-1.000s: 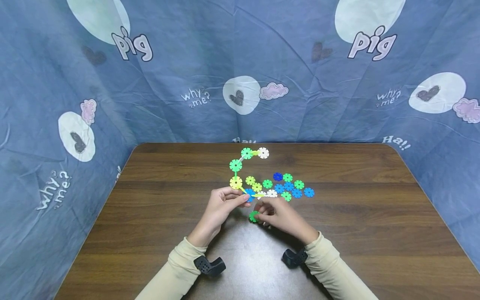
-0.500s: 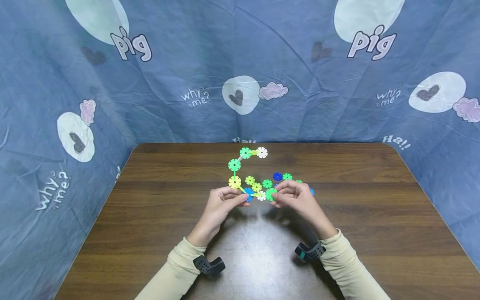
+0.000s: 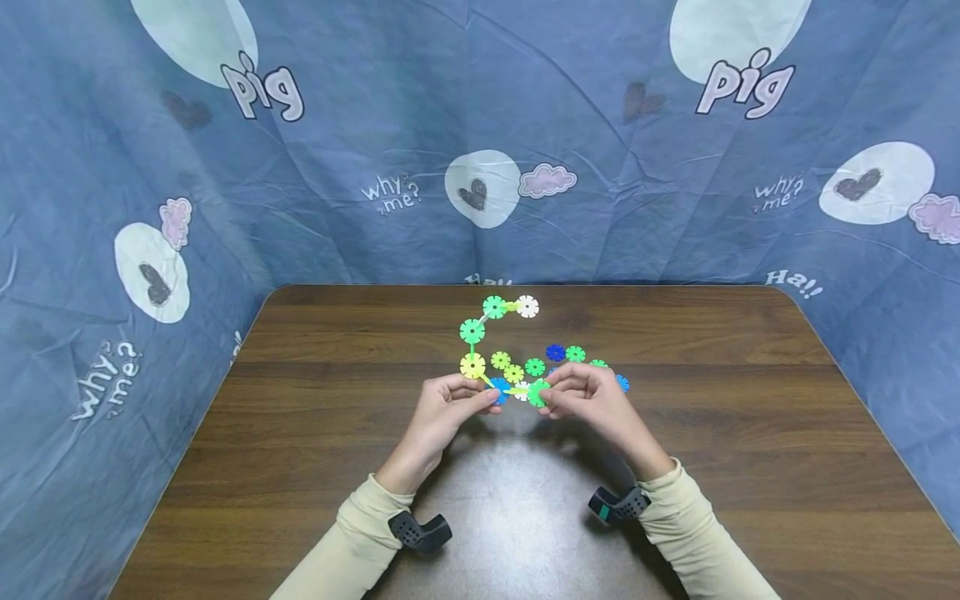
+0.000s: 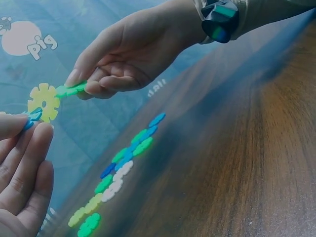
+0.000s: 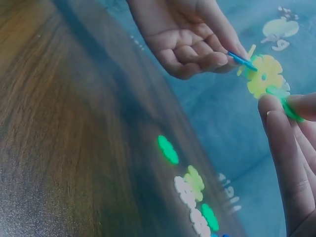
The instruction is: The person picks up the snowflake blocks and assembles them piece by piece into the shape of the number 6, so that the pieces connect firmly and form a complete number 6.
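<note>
My left hand (image 3: 442, 417) pinches a blue notched plastic disc (image 3: 498, 390), part of a linked chain of slotted snowflake discs. From there the chain bends up past a yellow disc (image 3: 472, 365) and two green ones to a white disc (image 3: 527, 307). On its other side, a yellow disc (image 4: 44, 102) stands edge-on to the head view. My right hand (image 3: 592, 408) pinches a green disc (image 3: 537, 392) between thumb and fingers. In the left wrist view that green disc meets the yellow disc's edge; how deep it sits is unclear.
Loose discs lie on the wooden table (image 3: 300, 467): two yellow-green discs (image 3: 507, 367), white discs (image 4: 117, 180), a dark blue disc (image 3: 555, 352), and several green and blue ones, partly hidden behind my right hand. A printed blue cloth (image 3: 337, 167) hangs behind the table.
My right hand has moved up and right with the green disc, from below the chain to the yellow disc's edge. My left hand stays nearly still on the blue disc.
</note>
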Available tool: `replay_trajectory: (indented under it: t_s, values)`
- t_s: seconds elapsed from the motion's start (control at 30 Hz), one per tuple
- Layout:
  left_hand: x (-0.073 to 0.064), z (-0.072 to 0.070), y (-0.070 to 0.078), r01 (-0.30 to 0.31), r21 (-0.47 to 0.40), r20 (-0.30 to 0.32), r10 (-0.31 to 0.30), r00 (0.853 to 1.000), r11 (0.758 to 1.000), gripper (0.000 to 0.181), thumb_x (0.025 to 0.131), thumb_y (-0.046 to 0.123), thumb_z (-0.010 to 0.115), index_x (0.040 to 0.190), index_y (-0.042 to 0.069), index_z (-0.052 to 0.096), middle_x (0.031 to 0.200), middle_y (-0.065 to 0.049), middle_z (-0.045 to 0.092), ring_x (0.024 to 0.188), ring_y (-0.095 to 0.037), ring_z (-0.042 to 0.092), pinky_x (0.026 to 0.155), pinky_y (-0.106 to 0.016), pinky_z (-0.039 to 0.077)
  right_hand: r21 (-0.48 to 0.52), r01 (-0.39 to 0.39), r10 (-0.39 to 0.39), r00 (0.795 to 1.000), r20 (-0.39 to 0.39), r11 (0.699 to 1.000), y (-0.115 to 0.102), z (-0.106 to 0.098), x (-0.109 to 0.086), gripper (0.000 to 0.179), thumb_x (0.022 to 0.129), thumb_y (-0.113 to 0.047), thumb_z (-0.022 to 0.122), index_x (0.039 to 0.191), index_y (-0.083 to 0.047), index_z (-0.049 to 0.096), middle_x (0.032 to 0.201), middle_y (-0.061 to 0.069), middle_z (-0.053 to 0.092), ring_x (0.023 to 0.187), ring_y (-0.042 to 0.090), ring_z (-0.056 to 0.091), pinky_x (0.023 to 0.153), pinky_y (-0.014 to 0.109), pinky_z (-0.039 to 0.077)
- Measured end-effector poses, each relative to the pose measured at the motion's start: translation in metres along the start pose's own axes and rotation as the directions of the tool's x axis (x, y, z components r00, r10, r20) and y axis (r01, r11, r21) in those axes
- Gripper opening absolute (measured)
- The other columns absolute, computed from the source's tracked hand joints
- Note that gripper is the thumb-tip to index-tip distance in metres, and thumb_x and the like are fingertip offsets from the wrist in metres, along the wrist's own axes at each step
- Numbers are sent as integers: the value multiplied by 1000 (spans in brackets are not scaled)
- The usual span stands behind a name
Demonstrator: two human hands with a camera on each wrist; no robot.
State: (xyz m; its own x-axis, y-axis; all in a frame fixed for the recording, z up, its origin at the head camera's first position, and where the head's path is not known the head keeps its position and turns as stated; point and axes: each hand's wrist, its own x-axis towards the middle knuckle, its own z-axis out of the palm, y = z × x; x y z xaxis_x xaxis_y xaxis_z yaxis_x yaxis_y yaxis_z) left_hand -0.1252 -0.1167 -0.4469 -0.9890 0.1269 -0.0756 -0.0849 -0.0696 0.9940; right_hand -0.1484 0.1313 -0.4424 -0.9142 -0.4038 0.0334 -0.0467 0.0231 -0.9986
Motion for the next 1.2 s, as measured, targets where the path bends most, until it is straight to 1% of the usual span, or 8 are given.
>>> replay_trajectory:
  t_s: [0.13, 0.23, 0.3, 0.6, 0.7, 0.93, 1.07, 1.2]
  values:
    - [0, 1, 0, 3, 2, 10, -3, 1000, 1000, 16, 91, 8, 78, 100, -4, 72, 77, 1, 78, 75, -14, 77, 85, -26, 58, -36, 7, -8, 1000, -3, 999, 0, 1, 0, 21, 95, -4, 73, 109, 11, 66, 91, 16, 78, 83, 35, 79, 79, 54, 63]
    - [0, 1, -1, 2, 1, 14, -2, 1000, 1000, 16, 91, 8, 78, 100, -4, 72, 77, 1, 78, 75, -15, 77, 85, -25, 57, -65, 20, -20, 1000, -4, 998, 1, 2, -1, 21, 95, -4, 73, 109, 10, 68, 94, 27, 76, 82, 36, 79, 78, 51, 64]
    - [1, 1, -2, 3, 2, 12, -3, 1000, 1000, 16, 91, 8, 78, 99, -4, 72, 77, 1, 78, 75, -16, 78, 84, -25, 57, -76, 28, -29, 1000, -5, 997, 1, 2, -1, 20, 94, -4, 73, 109, 10, 69, 95, 29, 75, 82, 34, 79, 77, 48, 65]
    - [1, 2, -3, 3, 25, 12, -4, 1000, 1000, 18, 90, 7, 78, 100, -7, 72, 77, 0, 78, 73, -11, 76, 82, -26, 58, -86, 32, -33, 999, -8, 996, -1, 3, -2, 17, 93, 3, 71, 108, 11, 72, 94, 29, 76, 79, 31, 79, 74, 38, 66]
    - [1, 2, -3, 6, 25, 14, -6, 1000, 1000, 19, 91, 6, 77, 100, -8, 71, 77, -2, 79, 72, -12, 77, 82, -27, 60, -96, 37, -39, 999, -14, 995, 1, 4, -2, 17, 93, 2, 72, 107, 11, 72, 94, 30, 76, 78, 31, 79, 74, 37, 66]
    - [1, 2, -3, 18, 24, 13, -19, 1000, 1000, 19, 91, 6, 77, 101, -10, 70, 82, -11, 79, 73, -15, 78, 85, -27, 60, -125, 73, -79, 996, -43, 989, 2, 10, -2, 14, 92, 1, 74, 104, 9, 74, 90, 28, 77, 73, 18, 78, 70, 35, 66]
    - [1, 2, -3, 25, 22, 16, -26, 1000, 999, 21, 91, 6, 77, 102, -11, 69, 84, -15, 79, 73, -13, 77, 85, -25, 59, -131, 89, -96, 994, -46, 987, 2, 12, -1, 13, 92, 3, 73, 103, 11, 73, 88, 28, 76, 72, 21, 78, 69, 36, 66]
    - [1, 2, -3, 22, 18, 18, -23, 1000, 1000, 21, 91, 5, 77, 102, -11, 69, 83, -13, 79, 73, -13, 77, 84, -25, 59, -129, 87, -95, 994, -51, 988, 2, 13, -2, 14, 91, 2, 74, 102, 11, 73, 88, 29, 76, 72, 19, 78, 69, 37, 65]
